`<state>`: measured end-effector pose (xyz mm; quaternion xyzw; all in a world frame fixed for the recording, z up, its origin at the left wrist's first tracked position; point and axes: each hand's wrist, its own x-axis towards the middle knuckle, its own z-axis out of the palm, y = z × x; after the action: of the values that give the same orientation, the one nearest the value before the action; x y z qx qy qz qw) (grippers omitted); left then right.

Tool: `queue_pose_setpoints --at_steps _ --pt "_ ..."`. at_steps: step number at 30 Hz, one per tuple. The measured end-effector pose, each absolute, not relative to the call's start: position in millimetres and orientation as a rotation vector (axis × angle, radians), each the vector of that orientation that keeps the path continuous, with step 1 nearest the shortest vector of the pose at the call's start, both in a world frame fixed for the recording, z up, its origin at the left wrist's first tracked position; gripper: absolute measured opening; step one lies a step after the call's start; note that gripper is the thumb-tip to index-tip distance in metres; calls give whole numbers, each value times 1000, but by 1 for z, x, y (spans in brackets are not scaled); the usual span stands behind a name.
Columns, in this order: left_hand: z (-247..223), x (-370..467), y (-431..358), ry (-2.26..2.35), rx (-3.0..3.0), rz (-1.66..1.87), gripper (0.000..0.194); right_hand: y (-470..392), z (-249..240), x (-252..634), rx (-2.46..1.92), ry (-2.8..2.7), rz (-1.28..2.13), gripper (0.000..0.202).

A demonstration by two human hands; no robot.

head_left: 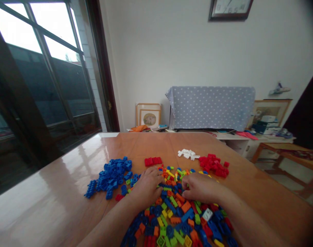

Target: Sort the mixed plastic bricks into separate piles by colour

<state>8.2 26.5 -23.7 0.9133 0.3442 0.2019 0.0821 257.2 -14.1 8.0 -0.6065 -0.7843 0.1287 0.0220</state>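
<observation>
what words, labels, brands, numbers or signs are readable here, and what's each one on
"6" and "5": wall clock, slightly blurred.
Other clock numerals: too blurred or cut off to read surely.
Toy bricks: no readable text.
Boxes at the right: too small and blurred to read any print.

There are five brick groups: one mixed heap (175,219) near, one blue pile (111,176) left, one white pile (188,154) and one red row (153,161) far, one red pile (213,165) right. Two hands show, left hand (148,181) and right hand (202,187), and one clock (231,9).
</observation>
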Motion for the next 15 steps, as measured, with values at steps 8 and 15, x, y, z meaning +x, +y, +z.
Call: queue_pose_setpoints --at_steps 8,15 --pt "-14 7 23 1075 2676 654 10 -9 8 257 -1815 -2368 432 14" --pt "-10 -2 25 1140 2481 838 15 -27 25 232 -1648 -2363 496 17"
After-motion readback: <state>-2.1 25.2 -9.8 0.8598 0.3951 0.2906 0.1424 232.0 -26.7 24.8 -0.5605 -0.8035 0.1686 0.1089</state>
